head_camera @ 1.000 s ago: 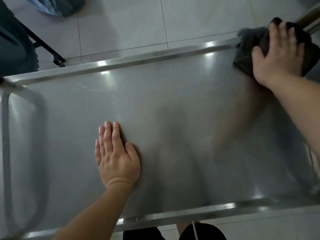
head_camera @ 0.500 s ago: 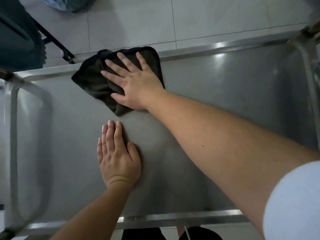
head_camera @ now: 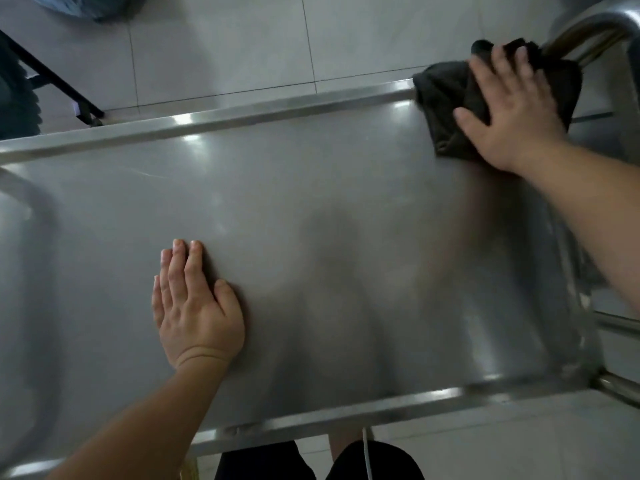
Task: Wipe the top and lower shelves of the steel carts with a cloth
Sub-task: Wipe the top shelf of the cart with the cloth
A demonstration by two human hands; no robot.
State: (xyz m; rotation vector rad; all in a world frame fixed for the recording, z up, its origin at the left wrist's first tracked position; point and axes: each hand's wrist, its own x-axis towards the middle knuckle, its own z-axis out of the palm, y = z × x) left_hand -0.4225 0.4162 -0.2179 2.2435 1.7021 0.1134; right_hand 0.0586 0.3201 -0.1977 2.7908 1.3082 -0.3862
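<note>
Pressing flat, the right hand (head_camera: pixel 509 109) pins a crumpled dark grey cloth (head_camera: pixel 446 109) at the far right corner of the steel cart's top shelf (head_camera: pixel 311 209), fingers straight, beside the curved handle tube (head_camera: pixel 585 32). Cloth overlaps the shelf's raised far rim. Shelf's long axis runs left-right. Left hand (head_camera: pixel 194 310) rests open-palmed near the front rim, holding nothing; bare steel lies between the hands.

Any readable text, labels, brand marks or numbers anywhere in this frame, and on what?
None. The steel cart top, the dark cloth under the right hand, the floor tiles and the left hand show no lettering; nothing resembling a label is visible.
</note>
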